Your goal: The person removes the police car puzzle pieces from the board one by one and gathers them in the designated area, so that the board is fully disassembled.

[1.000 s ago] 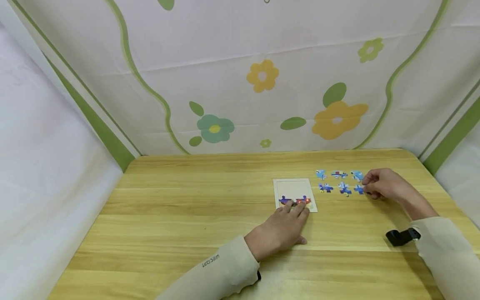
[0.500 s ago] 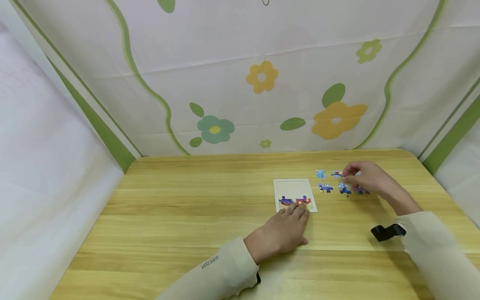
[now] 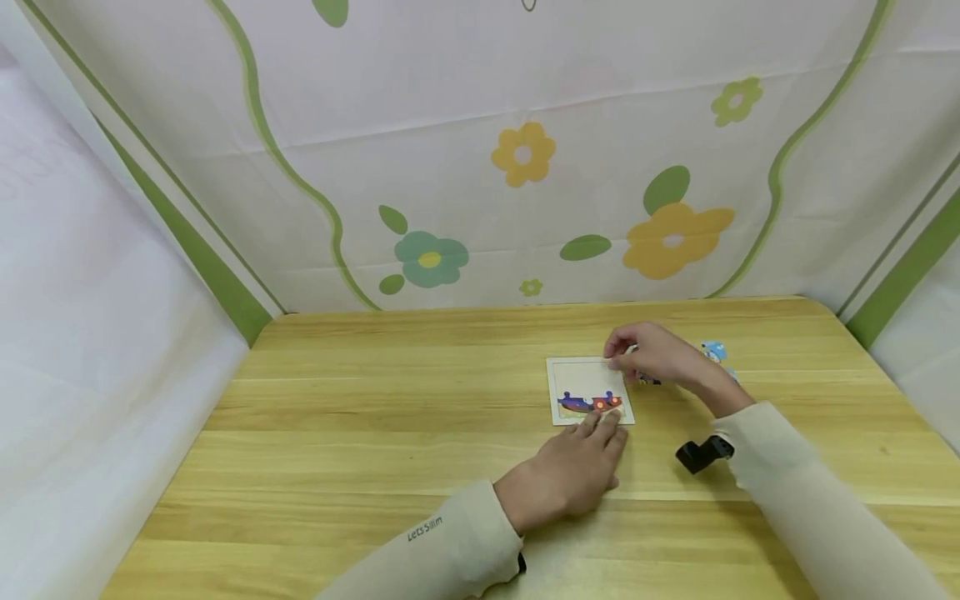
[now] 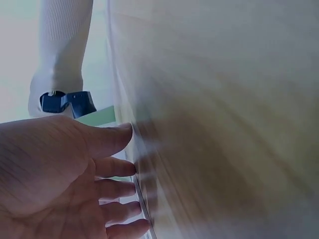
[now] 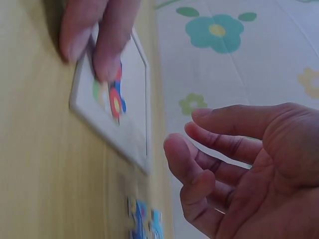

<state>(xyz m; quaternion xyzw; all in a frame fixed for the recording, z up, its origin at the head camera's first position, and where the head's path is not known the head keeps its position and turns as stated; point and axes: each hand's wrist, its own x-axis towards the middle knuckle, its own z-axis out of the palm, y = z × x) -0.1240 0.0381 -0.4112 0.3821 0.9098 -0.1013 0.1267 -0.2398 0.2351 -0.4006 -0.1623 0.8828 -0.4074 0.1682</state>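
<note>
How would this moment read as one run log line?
left grip: on near edge of puzzle board; right grip: by far-right corner, load unclear; placed pieces: near side; loose pieces: right of board, partly hidden

The table (image 3: pixel 337 450) looks like wood or a wood-grain laminate, smooth, with a soft sheen over its streaks. On it, the white puzzle frame (image 5: pixel 107 127) has a smooth, matt face like card or thin board, and the loose puzzle pieces (image 3: pixel 714 351) look like printed cardboard. Behind, the backdrop (image 3: pixel 450 100) is thin, matt, creased cloth; the right sleeve (image 4: pixel 65 25) is fabric with fine ribbing, and the wrist camera (image 3: pixel 705 454) resembles dark plastic.
</note>
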